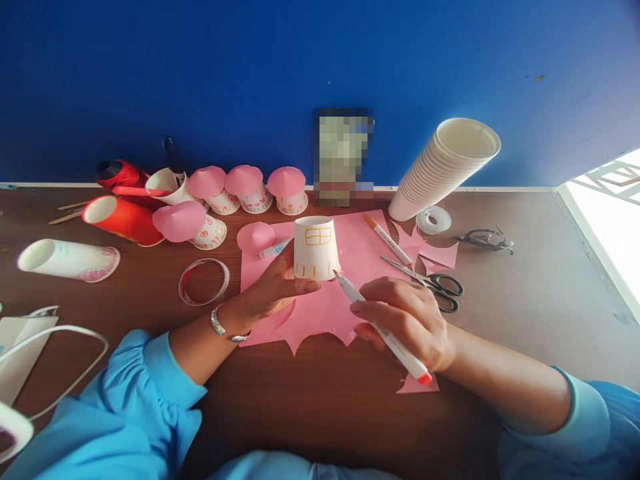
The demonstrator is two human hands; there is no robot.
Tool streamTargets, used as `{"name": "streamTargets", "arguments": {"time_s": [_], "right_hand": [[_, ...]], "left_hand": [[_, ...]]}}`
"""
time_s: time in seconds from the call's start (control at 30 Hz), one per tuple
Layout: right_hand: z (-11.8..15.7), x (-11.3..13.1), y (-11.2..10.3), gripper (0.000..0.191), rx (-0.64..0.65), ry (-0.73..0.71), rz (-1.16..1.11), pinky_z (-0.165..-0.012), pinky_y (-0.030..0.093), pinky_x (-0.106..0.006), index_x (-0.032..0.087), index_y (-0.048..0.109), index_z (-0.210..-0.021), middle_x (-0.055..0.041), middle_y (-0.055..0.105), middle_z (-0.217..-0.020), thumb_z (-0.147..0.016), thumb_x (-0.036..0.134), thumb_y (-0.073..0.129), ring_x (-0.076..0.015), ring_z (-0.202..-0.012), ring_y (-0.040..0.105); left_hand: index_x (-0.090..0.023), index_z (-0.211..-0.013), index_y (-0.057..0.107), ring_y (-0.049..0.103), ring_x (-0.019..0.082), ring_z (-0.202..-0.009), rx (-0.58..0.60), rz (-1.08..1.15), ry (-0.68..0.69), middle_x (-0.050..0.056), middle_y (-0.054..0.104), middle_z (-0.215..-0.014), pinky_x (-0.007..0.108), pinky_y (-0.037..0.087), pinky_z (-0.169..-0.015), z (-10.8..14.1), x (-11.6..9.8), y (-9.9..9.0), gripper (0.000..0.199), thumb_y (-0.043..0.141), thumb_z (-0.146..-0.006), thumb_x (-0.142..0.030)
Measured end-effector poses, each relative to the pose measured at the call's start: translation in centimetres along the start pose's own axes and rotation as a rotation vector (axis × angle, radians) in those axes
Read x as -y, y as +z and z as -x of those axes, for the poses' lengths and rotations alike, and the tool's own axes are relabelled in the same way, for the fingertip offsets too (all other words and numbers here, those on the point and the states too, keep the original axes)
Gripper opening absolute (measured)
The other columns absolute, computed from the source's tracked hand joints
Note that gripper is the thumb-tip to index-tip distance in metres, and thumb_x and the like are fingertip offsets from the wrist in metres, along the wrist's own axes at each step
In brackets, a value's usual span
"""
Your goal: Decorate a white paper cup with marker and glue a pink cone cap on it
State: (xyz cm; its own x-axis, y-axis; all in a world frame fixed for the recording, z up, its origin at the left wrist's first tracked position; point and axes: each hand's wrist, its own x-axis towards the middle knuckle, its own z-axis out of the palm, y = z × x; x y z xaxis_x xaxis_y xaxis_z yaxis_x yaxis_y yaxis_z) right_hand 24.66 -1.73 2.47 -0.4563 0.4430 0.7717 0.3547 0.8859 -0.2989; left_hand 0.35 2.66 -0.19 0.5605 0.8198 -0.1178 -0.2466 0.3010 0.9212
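1. Left hand (274, 283): closed around the left side of the cup (316, 253), thumb across its lower front. The cup is inverted, narrow end up, held above the pink sheet (363, 250).
2. Right hand (407, 313): holds the marker (404, 359) in a pen grip. The tip is at the cup's lower right edge; whether it touches cannot be confirmed.
3. Done, visible face: one yellow window (319, 236) with crossed panes, near the top; several short strokes (314, 271), spaced along the lower rim.
4. Remaining, by judgement: the wall between window and strokes is largely blank, so marking appears partway. The far side of the cup is hidden; its state cannot be told.
5. Reference: four cone cups (243, 183), at the left and rear, carry drawn walls and pink cones on top. Compared with these, the cup in hand lacks a cone.
6. Parts at hand: one loose cone (256, 236) at the sheet's left corner; scissors (443, 285) and an orange marker (387, 240) at the right, unheld; a cup stack (435, 177) at the rear right.
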Motion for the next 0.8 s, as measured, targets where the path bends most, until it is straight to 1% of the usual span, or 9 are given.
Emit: {"name": "streamTargets", "arguments": {"time_s": [0.1, 0.17, 0.3, 0.37, 0.47, 0.57, 0.63, 0.73, 0.8], "right_hand": [[0.0, -0.4, 0.0, 0.015, -0.013, 0.03, 0.002, -0.063, 0.063, -0.028, 0.015, 0.064, -0.119, -0.0066, 0.073, -0.089, -0.106, 0.019, 0.06, -0.0166, -0.076, 0.072], [0.1, -0.5, 0.0, 0.015, -0.03, 0.042, -0.004, -0.063, 0.063, -0.029, 0.014, 0.064, -0.119, -0.0075, 0.073, -0.09, -0.106, 0.019, 0.059, -0.0171, -0.077, 0.073], [0.1, -0.5, -0.1, 0.015, -0.048, 0.056, -0.007, -0.061, 0.063, -0.029, 0.019, 0.065, -0.119, -0.0078, 0.074, -0.097, -0.109, 0.023, 0.055, -0.0168, -0.078, 0.073], [0.0, -0.7, -0.5, 0.018, -0.054, 0.033, -0.004, -0.061, 0.062, -0.029, 0.019, 0.066, -0.119, -0.0095, 0.074, -0.103, -0.112, 0.026, 0.052, -0.0172, -0.082, 0.074], [-0.5, -1.0, -1.6, 0.02, -0.042, -0.007, 0.02, -0.064, 0.063, -0.031, 0.018, 0.067, -0.124, -0.0094, 0.073, -0.102, -0.111, 0.026, 0.054, -0.0191, -0.086, 0.076], [-1.3, -1.0, -3.0, 0.025, -0.013, -0.036, 0.062, -0.063, 0.062, -0.032, 0.02, 0.065, -0.132, -0.007, 0.073, -0.098, -0.11, 0.026, 0.055, -0.0192, -0.083, 0.075], [-1.9, -0.7, -3.9, 0.026, -0.04, -0.026, 0.073, -0.065, 0.062, -0.033, 0.024, 0.064, -0.134, -0.0064, 0.073, -0.1, -0.109, 0.025, 0.056, -0.02, -0.086, 0.076], [-2.6, 0.4, -4.2, 0.029, -0.133, 0.05, 0.034, -0.073, 0.063, -0.036, 0.029, 0.065, -0.132, -0.0048, 0.074, -0.103, -0.106, 0.019, 0.059, -0.021, -0.09, 0.076], [-2.8, 1.5, -3.8, 0.03, -0.229, 0.117, -0.024, -0.074, 0.062, -0.039, 0.031, 0.067, -0.13, -0.0034, 0.074, -0.101, -0.105, 0.017, 0.059, -0.0205, -0.086, 0.074]], "left_hand": [[-0.023, -0.138, 0.068, 0.072, 0.036, -0.127, 0.024, 0.101, -0.004, 0.013, 0.078, -0.13, 0.055, 0.057, -0.111, -0.1, -0.1, 0.1, 0.058, 0.087, -0.085, -0.038], [-0.022, -0.132, 0.071, 0.073, 0.036, -0.127, 0.051, 0.157, -0.005, 0.013, 0.079, -0.128, 0.056, 0.057, -0.111, -0.1, 0.1, -0.1, 0.055, 0.089, -0.083, -0.04], [-0.023, -0.128, 0.073, 0.074, 0.034, -0.126, 0.086, 0.191, -0.043, 0.012, 0.081, -0.126, 0.053, 0.057, -0.113, -0.1, 0.6, -1.0, 0.047, 0.087, -0.084, -0.03], [-0.023, -0.133, 0.071, 0.076, 0.032, -0.121, 0.087, 0.186, -0.061, 0.012, 0.082, -0.124, 0.049, 0.058, -0.11, -0.2, 0.7, -1.3, 0.052, 0.087, -0.084, -0.027], [-0.023, -0.142, 0.066, 0.08, 0.027, -0.101, 0.051, 0.204, -0.022, 0.009, 0.083, -0.111, 0.043, 0.061, -0.096, -0.3, 0.4, -1.0, 0.065, 0.089, -0.082, -0.029], [-0.021, -0.139, 0.067, 0.078, 0.023, -0.082, 0.079, 0.207, 0.052, 0.006, 0.082, -0.093, 0.036, 0.061, -0.081, -0.6, -0.4, -0.5, 0.07, 0.093, -0.077, -0.042], [-0.018, -0.132, 0.071, 0.077, 0.022, -0.08, 0.105, 0.192, 0.075, 0.007, 0.081, -0.09, 0.035, 0.062, -0.078, -0.7, -1.3, -0.2, 0.067, 0.093, -0.077, -0.048], [-0.016, -0.122, 0.074, 0.076, 0.022, -0.079, 0.101, 0.203, 0.125, 0.009, 0.081, -0.09, 0.037, 0.064, -0.079, -0.4, -3.2, 0.0, 0.062, 0.094, -0.075, -0.05], [-0.015, -0.12, 0.075, 0.076, 0.023, -0.083, 0.054, 0.229, 0.179, 0.011, 0.082, -0.096, 0.037, 0.064, -0.078, 0.2, -4.5, 0.2, 0.062, 0.095, -0.073, -0.051]]}}
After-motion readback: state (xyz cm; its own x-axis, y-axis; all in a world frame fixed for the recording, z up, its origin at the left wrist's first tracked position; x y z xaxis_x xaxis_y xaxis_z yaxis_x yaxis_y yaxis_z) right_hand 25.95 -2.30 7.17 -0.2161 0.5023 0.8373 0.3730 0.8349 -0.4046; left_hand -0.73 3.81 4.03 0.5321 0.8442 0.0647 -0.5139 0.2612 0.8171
